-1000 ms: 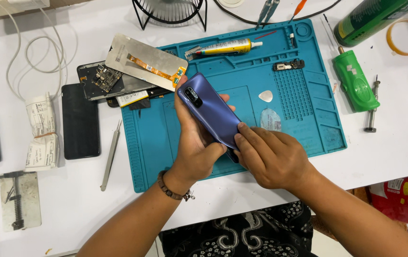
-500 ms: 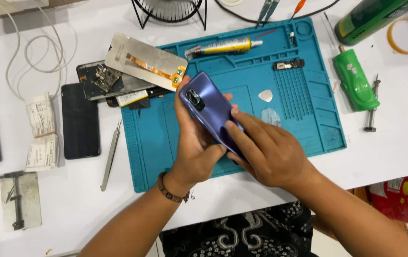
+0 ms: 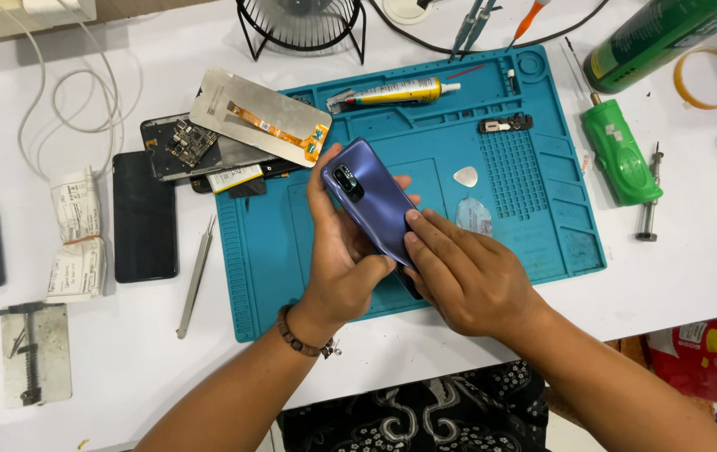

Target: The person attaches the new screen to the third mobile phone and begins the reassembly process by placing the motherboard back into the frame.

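Phone (image 3: 373, 197), glossy blue-purple with a dark camera block near its upper end, sits tilted in your hands above the mat (image 3: 534, 218), back cover facing up. Your left hand (image 3: 342, 259) cups it from beneath and the left, thumb lying along its left edge, fingers wrapped round the far side. Your right hand (image 3: 467, 276) covers its lower end, fingertips (image 3: 413, 219) pressed flat on the smooth back, so both hands are grasping the same thing. A beaded bracelet (image 3: 296, 335) circles your left wrist.

The mat is teal, rubbery, moulded into shallow trays and a grid of small square cells. Its top tray holds a glue tube (image 3: 396, 90), yellow-labelled with a white nozzle. A small black part (image 3: 505, 125) lies above the grid, a white pick (image 3: 466, 176) sits beside the grid, and a clear plastic piece (image 3: 476, 216) lies just below the pick, close to your right fingers.

Off the mat's left corner, a metal-backed screen (image 3: 258, 113) with an orange flex strip overlaps an opened frame (image 3: 179, 146) showing a circuit board. A flat black slab (image 3: 144, 216) lies left of that, steel tweezers (image 3: 196, 276) beside the mat's edge. To the right rest a green driver (image 3: 622, 151), a green bottle (image 3: 660, 38) and a tape ring (image 3: 708, 77) on the white table (image 3: 693, 268).
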